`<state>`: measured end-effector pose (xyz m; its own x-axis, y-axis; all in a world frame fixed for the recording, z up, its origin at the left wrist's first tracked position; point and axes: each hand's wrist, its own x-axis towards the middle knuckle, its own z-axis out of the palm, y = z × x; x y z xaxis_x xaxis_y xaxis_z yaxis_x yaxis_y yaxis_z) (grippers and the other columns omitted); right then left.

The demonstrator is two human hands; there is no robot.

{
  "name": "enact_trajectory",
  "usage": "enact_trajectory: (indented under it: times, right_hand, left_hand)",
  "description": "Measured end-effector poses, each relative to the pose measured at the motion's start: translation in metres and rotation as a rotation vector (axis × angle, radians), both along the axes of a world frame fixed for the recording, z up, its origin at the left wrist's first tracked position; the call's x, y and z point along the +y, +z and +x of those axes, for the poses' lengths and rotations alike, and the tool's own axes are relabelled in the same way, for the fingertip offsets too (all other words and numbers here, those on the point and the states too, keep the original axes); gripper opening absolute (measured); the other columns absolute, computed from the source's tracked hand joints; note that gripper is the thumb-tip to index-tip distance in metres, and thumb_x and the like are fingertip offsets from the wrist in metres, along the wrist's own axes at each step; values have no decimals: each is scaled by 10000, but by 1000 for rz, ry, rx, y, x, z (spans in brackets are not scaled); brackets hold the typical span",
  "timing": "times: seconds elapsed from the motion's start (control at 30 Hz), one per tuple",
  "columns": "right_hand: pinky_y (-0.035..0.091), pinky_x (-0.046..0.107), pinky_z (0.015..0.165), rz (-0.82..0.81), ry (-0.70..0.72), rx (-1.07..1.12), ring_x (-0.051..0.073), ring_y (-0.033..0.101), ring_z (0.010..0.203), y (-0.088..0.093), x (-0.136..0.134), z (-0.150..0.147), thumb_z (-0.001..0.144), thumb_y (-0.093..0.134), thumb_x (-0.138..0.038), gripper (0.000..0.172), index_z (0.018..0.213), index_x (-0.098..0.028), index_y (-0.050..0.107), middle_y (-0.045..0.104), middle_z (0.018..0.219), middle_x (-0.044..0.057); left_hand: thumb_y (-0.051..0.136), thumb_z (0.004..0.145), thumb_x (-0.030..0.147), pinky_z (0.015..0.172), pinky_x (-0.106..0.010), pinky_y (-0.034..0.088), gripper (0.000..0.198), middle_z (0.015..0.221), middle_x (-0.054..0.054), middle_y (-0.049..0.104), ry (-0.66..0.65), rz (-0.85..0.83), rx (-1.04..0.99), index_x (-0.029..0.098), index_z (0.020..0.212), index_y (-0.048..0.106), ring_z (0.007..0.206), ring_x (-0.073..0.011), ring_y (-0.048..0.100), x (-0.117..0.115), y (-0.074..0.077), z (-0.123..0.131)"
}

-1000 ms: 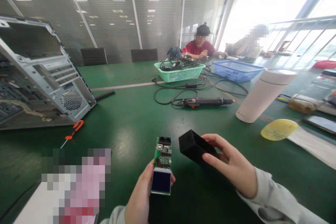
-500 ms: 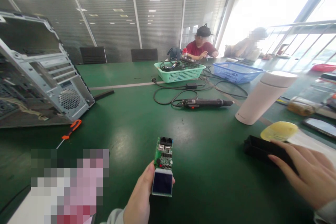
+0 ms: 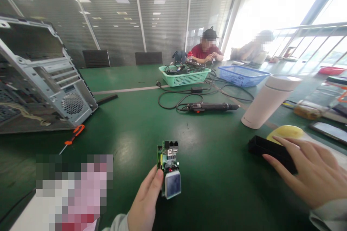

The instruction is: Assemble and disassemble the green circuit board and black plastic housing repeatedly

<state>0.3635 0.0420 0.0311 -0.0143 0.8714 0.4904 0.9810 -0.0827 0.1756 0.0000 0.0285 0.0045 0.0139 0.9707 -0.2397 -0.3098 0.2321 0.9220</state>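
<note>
My left hand (image 3: 145,204) grips a small green circuit board (image 3: 168,168) with black ports at its far end and a small square display at its near end, held a little above the green table (image 3: 135,122). At the right, my right hand (image 3: 306,171) lies with stretched fingers on a black plastic case (image 3: 264,147) that rests on the table. A yellow disc (image 3: 287,131) lies just behind that case.
An open computer chassis (image 3: 40,79) stands at the left with an orange-handled screwdriver (image 3: 73,138) before it. A white cylinder cup (image 3: 267,101), an electric screwdriver (image 3: 211,107) with cable, a green basket (image 3: 184,75) and a blue basket (image 3: 242,74) lie beyond. Two people sit at the far end.
My right hand carried the black case from beside the board to the right and set it on the table. My left hand has turned the board, tilting its display.
</note>
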Motion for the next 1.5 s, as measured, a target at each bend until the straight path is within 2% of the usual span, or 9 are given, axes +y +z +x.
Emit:
enact_trajectory:
  times: [0.1, 0.27, 0.37, 0.53, 0.67, 0.83, 1.1, 1.3, 1.5]
  right_hand:
    - [482, 517, 881, 63, 160, -2, 360, 564, 1037, 10, 1, -24, 919, 203, -653, 701, 1180, -117, 572, 624, 1105, 180]
    - [463, 453, 910, 182, 490, 12, 298, 555, 1070, 26, 3, -74, 965, 350, -503, 487, 1244, -142, 518, 624, 1118, 141]
    - [434, 417, 965, 142, 622, 134, 267, 509, 1171, 31, -4, -105, 961, 419, -453, 429, 1278, -176, 505, 604, 1198, 105]
    - [414, 336, 1021, 62, 786, 292, 210, 460, 1260, 22, -16, -148, 971, 378, -509, 463, 1303, -212, 501, 594, 1288, 48]
    - [436, 311, 1014, 85, 914, 356, 193, 541, 1181, 6, -12, -167, 965, 331, -554, 515, 1263, -196, 550, 664, 1202, 33]
    - [514, 290, 863, 101, 983, 402, 169, 638, 953, -3, -6, -169, 976, 294, -540, 511, 1130, -179, 621, 721, 988, 40]
    - [547, 280, 701, 140, 1010, 370, 163, 682, 876, -2, -8, -167, 1009, 266, -449, 463, 1076, -166, 626, 740, 966, 36]
    - [577, 261, 726, 115, 1004, 317, 155, 695, 893, 12, -9, -164, 1007, 332, -391, 388, 1002, -154, 638, 747, 961, 44]
    - [577, 305, 798, 214, 963, 334, 196, 665, 1001, 4, -7, -161, 995, 386, -294, 257, 973, -171, 612, 730, 990, 65]
  left_hand:
    - [773, 710, 540, 929, -352, 514, 468, 999, -63, 788, -37, 82, 21, 209, 1040, 749, 988, -273, 690, -3, 8, 4]
    - [776, 760, 334, 839, -312, 523, 312, 957, -43, 733, -92, 226, 197, 217, 1040, 700, 924, -227, 679, -4, 9, 3]
    - [737, 756, 227, 783, -300, 504, 250, 889, -9, 645, -85, 342, 408, 227, 1003, 698, 854, -200, 642, -6, 10, 3]
    - [680, 722, 144, 746, -317, 495, 281, 872, 4, 576, -92, 528, 659, 241, 985, 671, 797, -192, 601, -11, 11, 5]
    - [658, 687, 100, 737, -318, 521, 386, 908, -4, 548, -138, 662, 744, 242, 1045, 639, 825, -200, 603, -14, 7, 3]
    - [664, 708, 131, 740, -321, 546, 406, 933, -28, 526, -173, 816, 927, 210, 1103, 611, 840, -210, 611, -16, 6, 1]
    - [600, 688, 73, 727, -317, 550, 412, 920, -30, 525, -157, 870, 1024, 205, 1079, 592, 834, -207, 615, -18, 6, 4]
    - [587, 710, 82, 819, -378, 533, 593, 1043, -34, 545, -143, 834, 971, 272, 1251, 440, 934, -229, 601, -17, 7, 5]
    - [611, 748, 113, 871, -410, 522, 657, 1186, -70, 472, -81, 761, 952, 293, 1325, 354, 1069, -265, 547, -16, 2, 4]
